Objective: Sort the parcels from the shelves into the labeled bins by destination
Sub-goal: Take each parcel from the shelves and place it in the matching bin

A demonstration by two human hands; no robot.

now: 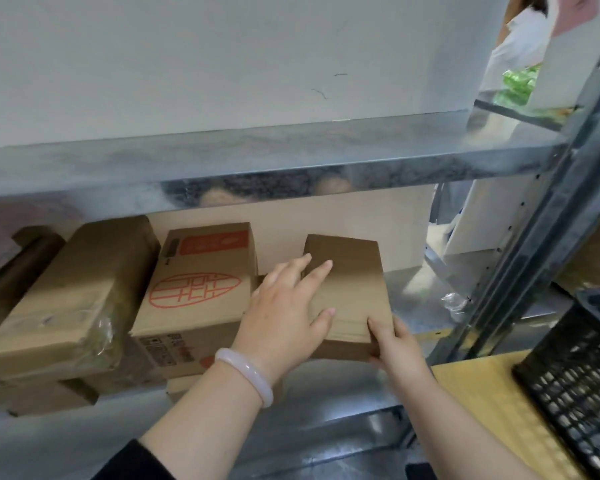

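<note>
Metal shelving [274, 157] across the whole view, one bare galvanised board above, a lower board carrying the parcels.

On the lower board's left, a big taped carton [73, 292] lying tilted on other boxes, film wrap loose at its corner. Just beside it, a printed carton [201, 282] with a red oval mark and an orange label, stacked on a lower box and touching the left hand's side.

To the right, a black slotted crate [579, 386] set on a yellow surface [492, 396], probably one of the bins, kept close for dropping parcels in; no label readable.

Centre, the plain brown parcel [347, 292], flat, resting on the lower board near its front edge, apart from the back wall, bare shelf metal to its right.

Left hand [284, 306], pale bangle [246, 375] at the wrist, spread flat on the parcel's top with fingers fanned wide, likely to steady it and slide it forward. Right hand [395, 344] pinching the near right corner, thumb on top, fingers hidden beneath, likely to lift that edge clear.

Judged as the pick-up step: parcel gripped, not yet off the shelf.
</note>
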